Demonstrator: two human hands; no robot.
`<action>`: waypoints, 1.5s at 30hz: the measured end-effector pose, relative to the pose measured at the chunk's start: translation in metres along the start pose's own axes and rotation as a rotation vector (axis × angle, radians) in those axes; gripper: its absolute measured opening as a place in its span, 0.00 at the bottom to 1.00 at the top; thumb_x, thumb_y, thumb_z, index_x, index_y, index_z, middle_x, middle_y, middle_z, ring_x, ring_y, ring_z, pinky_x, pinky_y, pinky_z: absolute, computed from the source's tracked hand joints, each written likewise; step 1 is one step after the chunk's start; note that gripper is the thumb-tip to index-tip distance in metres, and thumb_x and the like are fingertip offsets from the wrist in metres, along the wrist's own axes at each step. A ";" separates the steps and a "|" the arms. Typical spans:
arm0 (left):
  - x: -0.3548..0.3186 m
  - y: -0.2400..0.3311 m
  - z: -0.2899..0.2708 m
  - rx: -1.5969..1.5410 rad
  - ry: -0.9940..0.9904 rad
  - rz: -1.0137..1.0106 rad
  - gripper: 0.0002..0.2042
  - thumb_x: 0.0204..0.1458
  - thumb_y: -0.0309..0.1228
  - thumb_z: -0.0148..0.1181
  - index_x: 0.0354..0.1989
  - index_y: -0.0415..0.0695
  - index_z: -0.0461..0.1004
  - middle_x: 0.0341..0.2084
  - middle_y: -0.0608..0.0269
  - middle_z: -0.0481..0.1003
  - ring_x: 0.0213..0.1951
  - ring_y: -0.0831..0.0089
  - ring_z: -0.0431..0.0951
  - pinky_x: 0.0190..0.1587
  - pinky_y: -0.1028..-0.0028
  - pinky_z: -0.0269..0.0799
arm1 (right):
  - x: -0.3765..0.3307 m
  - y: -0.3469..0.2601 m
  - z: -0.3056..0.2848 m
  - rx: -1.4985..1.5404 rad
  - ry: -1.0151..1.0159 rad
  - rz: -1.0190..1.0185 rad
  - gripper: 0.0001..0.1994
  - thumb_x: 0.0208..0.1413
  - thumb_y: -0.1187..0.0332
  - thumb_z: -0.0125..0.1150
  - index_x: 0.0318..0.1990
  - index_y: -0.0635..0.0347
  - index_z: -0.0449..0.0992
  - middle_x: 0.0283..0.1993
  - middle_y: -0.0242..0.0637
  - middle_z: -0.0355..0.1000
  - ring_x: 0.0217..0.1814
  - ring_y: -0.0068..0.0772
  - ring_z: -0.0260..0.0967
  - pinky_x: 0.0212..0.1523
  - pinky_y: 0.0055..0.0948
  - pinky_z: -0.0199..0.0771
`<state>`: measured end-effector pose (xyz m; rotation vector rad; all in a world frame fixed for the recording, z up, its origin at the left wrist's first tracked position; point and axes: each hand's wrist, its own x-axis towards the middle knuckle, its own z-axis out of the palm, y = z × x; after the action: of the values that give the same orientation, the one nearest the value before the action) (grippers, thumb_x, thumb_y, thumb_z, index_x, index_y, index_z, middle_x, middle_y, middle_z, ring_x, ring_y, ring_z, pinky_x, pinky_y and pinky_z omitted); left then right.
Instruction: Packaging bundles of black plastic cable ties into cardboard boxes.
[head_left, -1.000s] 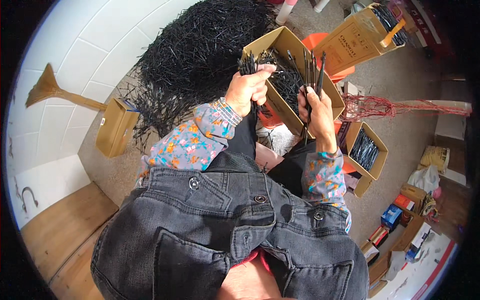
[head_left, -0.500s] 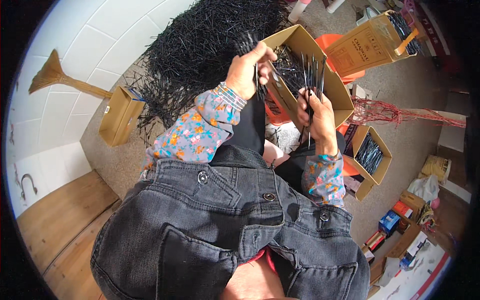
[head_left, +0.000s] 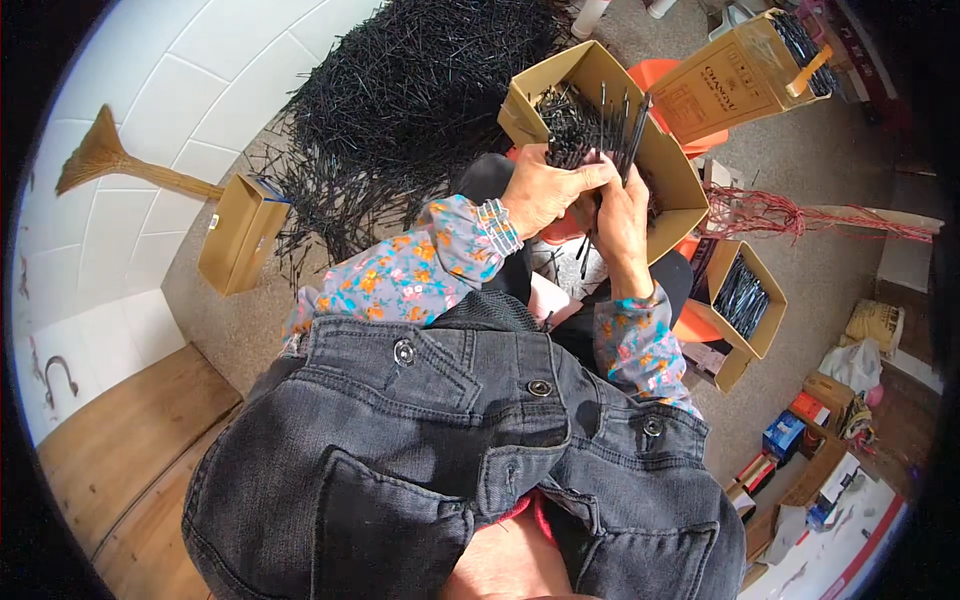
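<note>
- Left hand (head_left: pixel 540 192): fingers curled and clamped around a dense bundle of thin, glossy black rods (head_left: pixel 568 140), material uncertain; thumb extended toward the opposite hand
- Right hand (head_left: pixel 625 220): thumb and fingers clamped on a looser, fanned group of slender, straight black rods (head_left: pixel 632 125), tips pointing away from the person; some fingers are hidden, and their exact placement cannot be told
- Position: both hands are together at the near side of an open, rectangular tan cardboard box (head_left: pixel 678 185); the upper ends of both lots show against its opening; the left thumb overlaps the base of the fanned group in view, but how firmly it presses cannot be told
- Surroundings: a large, tangled heap of similar black rods (head_left: pixel 430 90) lies on the grey speckled floor (head_left: pixel 240 325) beyond the left forearm; a smaller open tan cardboard box (head_left: pixel 766 318), filled with dark rods lying mostly parallel, stands to the right of the right hand
- Handling: each rod is probably light and fairly stiff along its length; the glossy surface suggests that rods may slip from a slack grip, and the slender shape suggests bending under side load
- Hold point: the lower part of each lot is best enclosed between thumb and opposed fingers, with even pressure and the tips left free
</note>
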<state>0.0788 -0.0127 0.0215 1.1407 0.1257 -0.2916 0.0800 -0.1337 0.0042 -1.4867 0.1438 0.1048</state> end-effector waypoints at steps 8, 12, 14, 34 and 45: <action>0.020 0.019 -0.027 -0.283 0.104 0.085 0.08 0.47 0.31 0.62 0.25 0.42 0.70 0.13 0.74 0.65 0.12 0.85 0.62 0.13 0.84 0.56 | 0.000 0.009 -0.010 -0.203 0.009 -0.024 0.07 0.58 0.68 0.48 0.32 0.62 0.67 0.19 0.28 0.61 0.18 0.22 0.58 0.19 0.23 0.58; 0.011 0.018 -0.018 -0.178 0.066 0.135 0.08 0.46 0.31 0.63 0.27 0.41 0.70 0.14 0.74 0.66 0.12 0.85 0.63 0.13 0.84 0.57 | -0.003 0.009 -0.003 -0.542 0.033 -0.263 0.07 0.57 0.69 0.48 0.33 0.64 0.67 0.21 0.41 0.65 0.21 0.40 0.64 0.23 0.33 0.62; 0.010 0.017 -0.016 -0.116 0.057 0.134 0.08 0.46 0.31 0.63 0.27 0.41 0.70 0.14 0.73 0.66 0.12 0.85 0.63 0.13 0.84 0.57 | -0.006 0.007 0.002 -0.659 0.041 -0.353 0.07 0.56 0.69 0.48 0.33 0.64 0.66 0.22 0.46 0.66 0.23 0.47 0.66 0.24 0.37 0.63; 0.013 0.014 -0.022 -0.208 0.030 0.037 0.10 0.44 0.31 0.64 0.20 0.46 0.68 0.08 0.75 0.61 0.10 0.82 0.61 0.12 0.80 0.55 | -0.007 0.008 0.001 -1.029 0.000 -0.474 0.08 0.54 0.70 0.49 0.39 0.64 0.67 0.30 0.54 0.69 0.30 0.56 0.69 0.28 0.45 0.68; 0.029 0.027 -0.054 -0.455 0.110 -0.013 0.11 0.55 0.39 0.49 0.31 0.44 0.69 0.17 0.73 0.65 0.21 0.79 0.67 0.24 0.77 0.63 | 0.005 0.004 -0.032 -0.052 -0.069 0.125 0.09 0.58 0.65 0.47 0.36 0.61 0.68 0.21 0.33 0.64 0.15 0.25 0.57 0.16 0.20 0.57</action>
<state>0.1172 0.0421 0.0157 0.7041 0.2819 -0.1975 0.0836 -0.1653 -0.0028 -1.5234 0.1793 0.2623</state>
